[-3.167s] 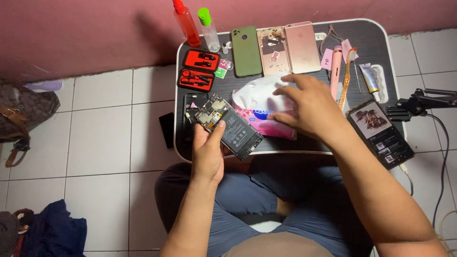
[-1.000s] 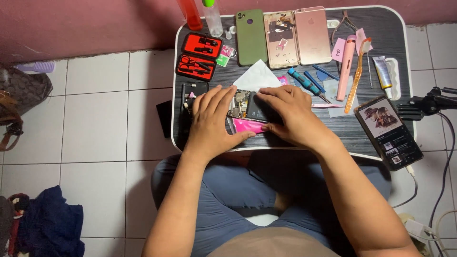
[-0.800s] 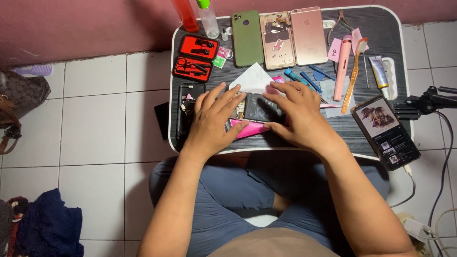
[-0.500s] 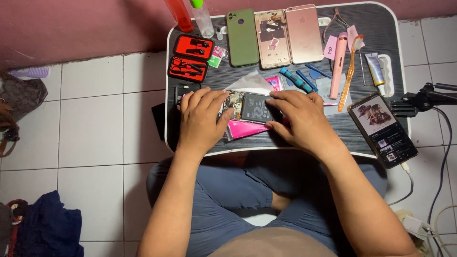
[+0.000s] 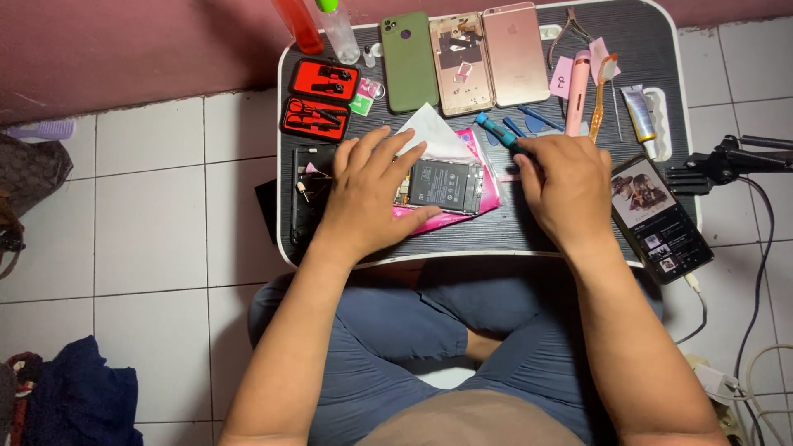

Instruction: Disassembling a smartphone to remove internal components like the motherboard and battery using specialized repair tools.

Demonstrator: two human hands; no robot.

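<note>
While the left hand lies flat, fingers spread, steadying the opened phone, the right hand grips a blue screwdriver, with the phone's insides not yet taken out.

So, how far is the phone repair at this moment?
Done: the opened phone lies back-off on the pink mat, battery showing. In hand: the left hand holds it flat; the right hand grips the blue screwdriver. Left: the battery is still inside and the phone is not closed.
</note>
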